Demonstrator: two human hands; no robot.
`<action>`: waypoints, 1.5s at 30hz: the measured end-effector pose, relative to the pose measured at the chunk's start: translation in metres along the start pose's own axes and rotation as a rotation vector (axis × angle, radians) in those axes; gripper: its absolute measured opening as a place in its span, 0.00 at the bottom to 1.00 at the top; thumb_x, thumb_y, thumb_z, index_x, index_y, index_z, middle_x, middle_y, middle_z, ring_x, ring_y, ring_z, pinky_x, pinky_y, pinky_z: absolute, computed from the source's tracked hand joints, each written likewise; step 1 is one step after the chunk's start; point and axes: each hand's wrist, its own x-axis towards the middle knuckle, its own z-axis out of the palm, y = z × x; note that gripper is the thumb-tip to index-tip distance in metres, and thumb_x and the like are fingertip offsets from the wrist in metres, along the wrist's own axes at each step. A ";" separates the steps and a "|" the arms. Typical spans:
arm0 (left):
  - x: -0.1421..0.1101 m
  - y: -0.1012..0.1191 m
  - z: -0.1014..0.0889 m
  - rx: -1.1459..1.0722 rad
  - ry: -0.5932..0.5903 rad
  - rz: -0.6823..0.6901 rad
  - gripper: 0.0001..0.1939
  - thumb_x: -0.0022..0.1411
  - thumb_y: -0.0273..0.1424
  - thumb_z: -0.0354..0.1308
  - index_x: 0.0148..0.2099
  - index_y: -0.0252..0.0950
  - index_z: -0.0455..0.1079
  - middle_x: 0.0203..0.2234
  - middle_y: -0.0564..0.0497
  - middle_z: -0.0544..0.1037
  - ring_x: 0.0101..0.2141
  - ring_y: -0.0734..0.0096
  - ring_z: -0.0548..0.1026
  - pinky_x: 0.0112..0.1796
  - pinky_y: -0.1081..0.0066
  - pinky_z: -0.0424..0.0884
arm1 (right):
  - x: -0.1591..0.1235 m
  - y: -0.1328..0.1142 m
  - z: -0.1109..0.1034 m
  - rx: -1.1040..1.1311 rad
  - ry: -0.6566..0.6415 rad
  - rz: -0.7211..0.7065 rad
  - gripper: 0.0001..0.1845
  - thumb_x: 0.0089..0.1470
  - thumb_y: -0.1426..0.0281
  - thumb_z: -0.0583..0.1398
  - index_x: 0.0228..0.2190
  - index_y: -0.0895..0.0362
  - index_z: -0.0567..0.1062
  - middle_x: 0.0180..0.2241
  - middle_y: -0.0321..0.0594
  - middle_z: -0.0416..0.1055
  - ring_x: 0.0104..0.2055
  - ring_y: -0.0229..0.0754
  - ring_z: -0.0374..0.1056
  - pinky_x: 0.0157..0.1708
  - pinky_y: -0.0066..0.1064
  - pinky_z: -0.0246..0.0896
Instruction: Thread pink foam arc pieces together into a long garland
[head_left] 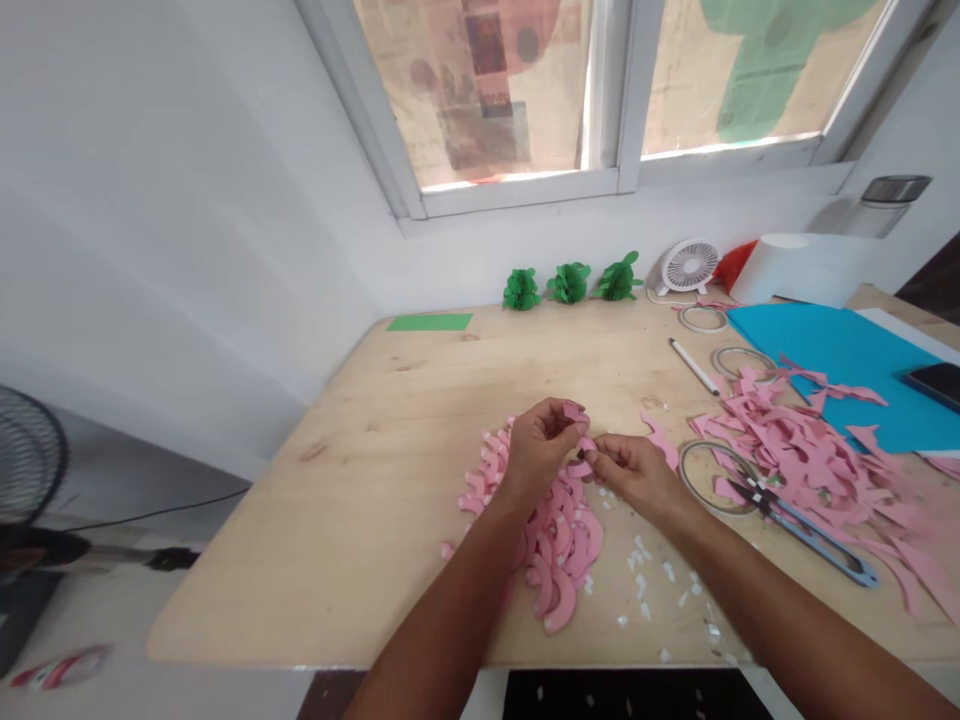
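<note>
Your left hand [541, 445] and right hand [634, 475] are nearly together, fingertips of both pinching a small pink paper piece [586, 441]. It's just above the table [322, 540], right of center, between the near and far edges. Exact outline partly hidden by your fingers.

Pile of curved pink pieces [559, 540] sits under your left hand and forearm, reaching toward the near edge. Small white bits [641, 585] scattered right of it, toward the near edge.

Right side of table: heap of pink scraps [795, 440], scissors [821, 542] lying with tips over a tape roll [682, 468]. White pen [694, 367] farther back, left of the scraps. Blue sheet [832, 345] toward the far right corner, phone [937, 383] on it.

Far edge: three green paper ornaments [569, 283] in a row, small white fan [688, 265] right of them. Green strip [429, 322] at the far left corner.
</note>
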 end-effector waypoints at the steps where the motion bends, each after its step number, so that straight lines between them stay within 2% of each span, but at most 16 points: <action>1: 0.000 0.000 0.000 -0.003 0.003 0.000 0.07 0.45 0.28 0.63 0.30 0.33 0.71 0.23 0.54 0.72 0.24 0.78 0.68 0.26 0.77 0.65 | 0.000 -0.001 0.000 0.014 0.002 -0.002 0.13 0.52 0.63 0.57 0.21 0.58 0.67 0.16 0.30 0.57 0.18 0.31 0.54 0.18 0.24 0.47; 9: -0.001 -0.002 0.001 -0.002 -0.012 0.005 0.07 0.46 0.27 0.63 0.31 0.34 0.71 0.23 0.55 0.72 0.24 0.78 0.69 0.27 0.77 0.66 | 0.001 -0.001 0.000 0.035 0.009 0.034 0.14 0.51 0.62 0.57 0.21 0.58 0.68 0.14 0.28 0.57 0.15 0.30 0.51 0.15 0.23 0.43; 15: 0.000 0.006 -0.003 0.008 -0.024 -0.021 0.12 0.45 0.30 0.65 0.34 0.33 0.72 0.25 0.51 0.75 0.25 0.76 0.70 0.27 0.76 0.67 | 0.003 0.006 -0.002 0.077 0.012 0.027 0.15 0.52 0.60 0.57 0.24 0.59 0.71 0.17 0.33 0.65 0.17 0.32 0.59 0.16 0.23 0.48; 18: 0.001 0.011 -0.008 0.032 -0.042 -0.061 0.14 0.45 0.31 0.65 0.37 0.33 0.73 0.26 0.50 0.76 0.26 0.74 0.71 0.27 0.74 0.68 | 0.004 0.007 -0.003 0.093 0.020 0.014 0.14 0.51 0.60 0.58 0.24 0.59 0.71 0.17 0.33 0.66 0.20 0.35 0.64 0.18 0.23 0.52; 21: 0.003 0.010 -0.013 0.042 -0.115 -0.083 0.16 0.44 0.30 0.66 0.38 0.33 0.73 0.27 0.50 0.76 0.26 0.74 0.72 0.28 0.75 0.69 | 0.005 0.009 -0.003 0.119 0.016 0.007 0.13 0.51 0.62 0.58 0.24 0.59 0.71 0.18 0.34 0.68 0.23 0.37 0.68 0.20 0.24 0.56; 27: 0.005 0.002 -0.014 0.037 -0.160 -0.038 0.14 0.44 0.29 0.66 0.36 0.33 0.72 0.25 0.51 0.75 0.27 0.73 0.72 0.31 0.73 0.69 | 0.008 0.017 -0.003 0.146 0.018 0.024 0.12 0.51 0.62 0.58 0.25 0.58 0.72 0.16 0.33 0.67 0.24 0.39 0.70 0.20 0.25 0.57; 34: 0.006 -0.003 -0.014 0.046 -0.153 -0.018 0.13 0.45 0.27 0.64 0.36 0.33 0.72 0.25 0.51 0.75 0.27 0.74 0.72 0.31 0.73 0.69 | 0.007 0.016 -0.003 0.095 0.021 0.016 0.11 0.52 0.64 0.57 0.26 0.59 0.72 0.18 0.34 0.68 0.25 0.39 0.70 0.20 0.24 0.55; 37: 0.006 -0.005 -0.013 0.045 -0.140 -0.018 0.12 0.45 0.27 0.64 0.36 0.33 0.72 0.25 0.52 0.75 0.27 0.74 0.72 0.31 0.74 0.69 | 0.005 0.013 -0.003 0.025 0.044 0.015 0.12 0.52 0.64 0.56 0.25 0.59 0.72 0.18 0.34 0.68 0.21 0.37 0.66 0.17 0.23 0.51; 41: 0.003 -0.006 -0.007 0.095 -0.054 0.002 0.10 0.45 0.26 0.63 0.34 0.33 0.72 0.24 0.52 0.75 0.25 0.75 0.72 0.30 0.74 0.69 | 0.003 0.010 -0.003 -0.043 0.077 -0.004 0.13 0.52 0.63 0.56 0.22 0.58 0.70 0.17 0.33 0.66 0.19 0.35 0.63 0.16 0.23 0.48; 45: -0.002 -0.004 0.000 0.208 0.030 0.070 0.07 0.46 0.25 0.61 0.32 0.34 0.73 0.25 0.52 0.77 0.28 0.71 0.74 0.31 0.72 0.70 | 0.003 0.010 -0.002 0.017 0.100 0.007 0.13 0.52 0.62 0.56 0.23 0.58 0.70 0.17 0.33 0.64 0.20 0.36 0.65 0.16 0.23 0.49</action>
